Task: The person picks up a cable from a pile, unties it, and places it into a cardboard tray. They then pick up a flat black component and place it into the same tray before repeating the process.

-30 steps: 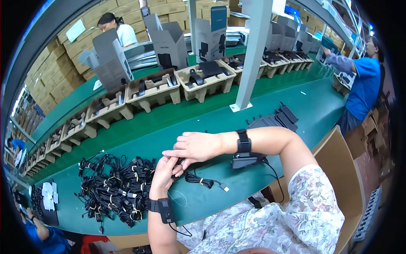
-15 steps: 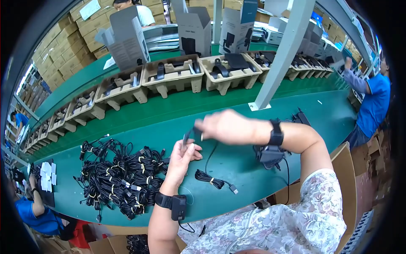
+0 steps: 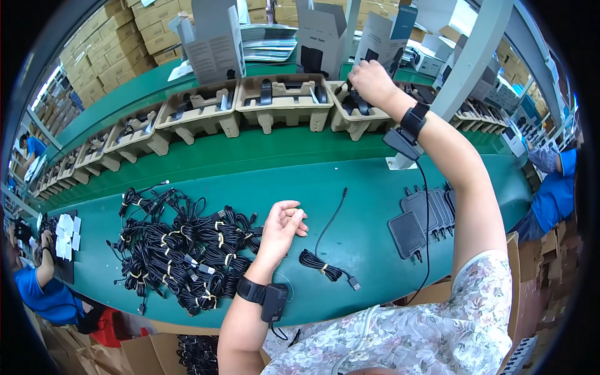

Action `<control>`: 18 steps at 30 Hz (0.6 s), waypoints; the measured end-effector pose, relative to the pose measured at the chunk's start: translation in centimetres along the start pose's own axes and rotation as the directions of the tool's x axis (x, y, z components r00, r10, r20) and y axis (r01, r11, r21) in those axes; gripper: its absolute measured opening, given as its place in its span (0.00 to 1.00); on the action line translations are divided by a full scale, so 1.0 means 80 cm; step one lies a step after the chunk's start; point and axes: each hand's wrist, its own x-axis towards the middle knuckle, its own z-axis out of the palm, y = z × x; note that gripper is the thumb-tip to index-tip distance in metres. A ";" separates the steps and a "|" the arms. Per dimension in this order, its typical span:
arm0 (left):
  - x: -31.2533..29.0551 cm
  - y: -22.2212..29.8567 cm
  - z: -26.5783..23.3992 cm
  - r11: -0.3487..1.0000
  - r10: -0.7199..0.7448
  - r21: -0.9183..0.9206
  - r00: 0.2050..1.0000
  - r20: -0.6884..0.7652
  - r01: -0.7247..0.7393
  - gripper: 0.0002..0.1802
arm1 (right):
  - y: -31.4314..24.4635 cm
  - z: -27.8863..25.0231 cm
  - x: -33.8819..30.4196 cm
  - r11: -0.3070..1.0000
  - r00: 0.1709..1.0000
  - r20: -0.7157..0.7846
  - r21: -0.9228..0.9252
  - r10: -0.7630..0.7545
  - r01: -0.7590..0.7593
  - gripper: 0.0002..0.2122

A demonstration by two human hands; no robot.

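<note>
Brown cartons rise in a stack toward 10 o'clock, behind a green ledge that carries a curving row of moulded pulp trays. At 1 o'clock the right hand reaches over one pulp tray; its grip is bent downward, and I cannot tell whether it pinches the black part showing under it, which lies within that tray. The next tray, at 12 o'clock, holds an upright, curved black piece and other dark pieces, while its neighbour at 11 o'clock has dark parts and a pale strip in its hollows. Tall grey boxes stand open-flapped behind them, from 11 to 1 o'clock. Near the centre, toward 7 o'clock, the left hand is above the green bench, its grip loosely curled, slightly spread and holding nothing visible. Just beside it, toward 5 o'clock, lies a black cable tied with a pale band; a heap of similar tied cables spreads at 8 o'clock, and flat dark pads overlap at 4 o'clock. Below the bench, at 7 o'clock, a cardboard box stands beside more black cables.
</note>
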 end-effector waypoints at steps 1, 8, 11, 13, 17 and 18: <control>0.000 -0.001 -0.001 1.000 -0.001 -0.002 1.000 0.003 0.001 0.16 | -0.008 0.001 0.003 0.996 0.997 0.063 -0.069 -0.051 0.055 0.05; 0.001 -0.004 -0.003 1.000 0.008 -0.002 1.000 0.003 -0.008 0.15 | -0.037 0.020 0.013 0.950 0.939 0.228 -0.119 -0.257 0.289 0.03; 0.003 -0.005 -0.002 1.000 -0.001 0.002 1.000 -0.011 0.001 0.15 | -0.061 0.040 0.022 0.961 0.973 0.201 0.228 0.112 -0.158 0.09; 0.003 -0.007 0.000 1.000 0.005 -0.023 1.000 -0.011 -0.005 0.15 | -0.065 0.058 0.022 0.899 0.944 0.165 0.296 0.285 -0.323 0.09; 0.008 -0.006 -0.003 1.000 -0.013 0.015 1.000 -0.006 0.013 0.15 | -0.063 0.080 0.006 0.698 0.830 0.176 0.466 0.529 -0.544 0.12; 0.010 -0.007 -0.005 1.000 -0.018 0.007 1.000 -0.010 0.018 0.15 | -0.063 0.081 0.003 0.649 0.811 0.190 0.513 0.553 -0.562 0.15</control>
